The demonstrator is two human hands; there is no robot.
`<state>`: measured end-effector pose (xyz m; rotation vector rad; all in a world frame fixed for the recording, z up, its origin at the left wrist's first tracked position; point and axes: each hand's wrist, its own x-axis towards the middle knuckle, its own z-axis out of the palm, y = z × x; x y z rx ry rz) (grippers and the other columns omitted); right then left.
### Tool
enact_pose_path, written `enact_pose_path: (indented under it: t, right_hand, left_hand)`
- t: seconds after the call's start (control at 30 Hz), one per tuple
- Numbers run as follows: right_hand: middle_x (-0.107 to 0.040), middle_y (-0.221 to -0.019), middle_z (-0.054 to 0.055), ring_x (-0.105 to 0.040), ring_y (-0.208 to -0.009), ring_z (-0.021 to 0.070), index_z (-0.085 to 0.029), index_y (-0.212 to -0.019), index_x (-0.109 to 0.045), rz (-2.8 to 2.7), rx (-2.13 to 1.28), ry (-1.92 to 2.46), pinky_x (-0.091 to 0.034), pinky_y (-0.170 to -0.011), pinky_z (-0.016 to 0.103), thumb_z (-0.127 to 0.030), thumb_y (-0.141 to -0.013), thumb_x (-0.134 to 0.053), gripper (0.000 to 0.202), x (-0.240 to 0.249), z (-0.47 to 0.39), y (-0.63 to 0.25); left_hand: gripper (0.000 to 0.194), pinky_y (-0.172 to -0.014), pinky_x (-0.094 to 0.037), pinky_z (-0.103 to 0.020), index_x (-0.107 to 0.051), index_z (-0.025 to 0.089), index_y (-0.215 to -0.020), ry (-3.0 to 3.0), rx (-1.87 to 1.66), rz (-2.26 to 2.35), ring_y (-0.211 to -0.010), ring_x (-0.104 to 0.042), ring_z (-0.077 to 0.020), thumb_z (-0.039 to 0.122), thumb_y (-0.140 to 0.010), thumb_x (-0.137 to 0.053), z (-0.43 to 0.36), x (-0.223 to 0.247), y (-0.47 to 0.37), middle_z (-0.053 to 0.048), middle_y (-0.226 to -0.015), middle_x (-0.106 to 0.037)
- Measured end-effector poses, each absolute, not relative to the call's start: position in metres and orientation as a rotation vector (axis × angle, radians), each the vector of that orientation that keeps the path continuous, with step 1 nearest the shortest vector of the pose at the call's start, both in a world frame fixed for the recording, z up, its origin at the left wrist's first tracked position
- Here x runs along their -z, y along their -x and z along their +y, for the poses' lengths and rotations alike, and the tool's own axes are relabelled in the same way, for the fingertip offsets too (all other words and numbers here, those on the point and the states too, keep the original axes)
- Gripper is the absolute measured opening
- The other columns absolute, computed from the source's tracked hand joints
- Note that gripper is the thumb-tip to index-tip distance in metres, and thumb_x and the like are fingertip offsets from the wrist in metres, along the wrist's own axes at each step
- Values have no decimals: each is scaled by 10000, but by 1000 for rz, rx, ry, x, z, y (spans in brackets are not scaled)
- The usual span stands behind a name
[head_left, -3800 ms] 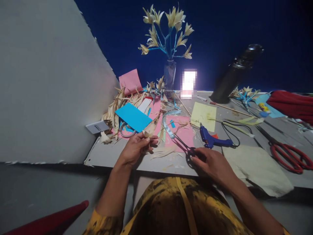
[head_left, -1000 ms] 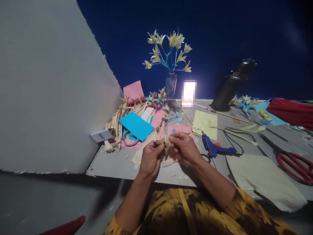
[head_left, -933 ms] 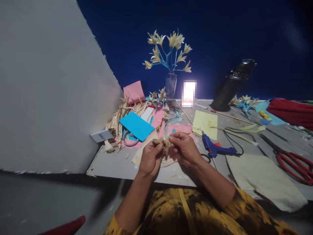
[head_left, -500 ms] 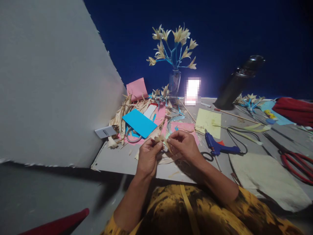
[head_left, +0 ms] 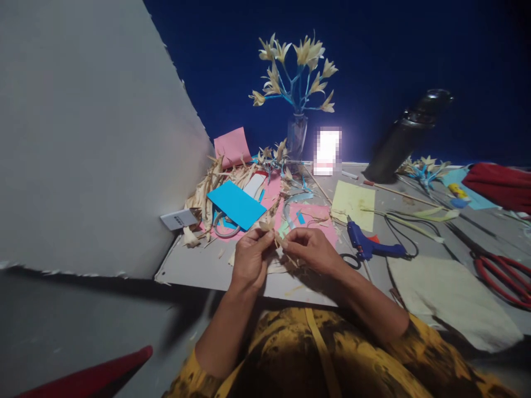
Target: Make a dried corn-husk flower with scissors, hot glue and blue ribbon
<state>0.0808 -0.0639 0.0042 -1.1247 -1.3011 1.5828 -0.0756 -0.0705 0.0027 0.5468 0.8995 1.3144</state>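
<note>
Over the table's front part, my left hand (head_left: 250, 258) pinches a small pale dried-husk flower (head_left: 266, 226) between thumb and fingers. Close on its right, my right hand (head_left: 312, 250) has thumb and fingertips pressed together on a pale husk piece (head_left: 282, 241) beside the flower. Whether the two pieces are joined cannot be made out. Behind the hands lie pink paper (head_left: 319, 216) and a blue card (head_left: 237, 204). A blue glue gun (head_left: 369, 243) rests to the right of my right hand.
A glass vase (head_left: 297, 135) of husk flowers stands at the back, near a blurred bright screen (head_left: 327, 151). On the right are a dark flask (head_left: 398, 141), red-handled scissors (head_left: 500, 273), yellow paper (head_left: 354, 202) and a pale cloth (head_left: 452, 298). Husks (head_left: 205, 190) pile up at left.
My right hand's fingertips have shifted slightly down and left, beside the flower in my left hand. The view has tilted a little, so the table items sit slightly higher.
</note>
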Motion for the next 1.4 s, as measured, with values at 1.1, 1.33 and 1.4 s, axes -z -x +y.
enact_pose_path:
  t: [1.1, 1.33, 1.4]
  right_hand:
    - [-613, -602, -4, -514, -550, 140, -188, -707, -678, -1282, -1321, 1155, -402, -524, 256, -434, -776, -729, 261, 7, -56, -75]
    - [-760, -1045, 119, -672, -841, 261, -185, -1087, -732, -1594, -515, 1635, -480, -749, 355, -235, -871, -576, 271, 3, -23, -114]
    - [-772, -1016, 121, -680, -863, 283, -200, -1091, -736, -1674, -334, 1802, -463, -775, 368, -251, -899, -573, 257, -1, -25, -127]
  left_hand:
    - [282, -609, -529, -229, -680, 132, -762, -475, -1493, 1014, -580, -638, -101, 220, -594, -888, -52, 2, 78, 0, -670, -702]
    - [256, -621, -557, -214, -727, 143, -832, -504, -1600, 1138, -709, -700, -122, 212, -633, -872, -42, 4, 115, -45, -845, -767]
    - [256, -606, -563, -222, -713, 136, -789, -508, -1614, 1124, -688, -701, -134, 214, -613, -882, -46, 5, 126, -41, -793, -758]
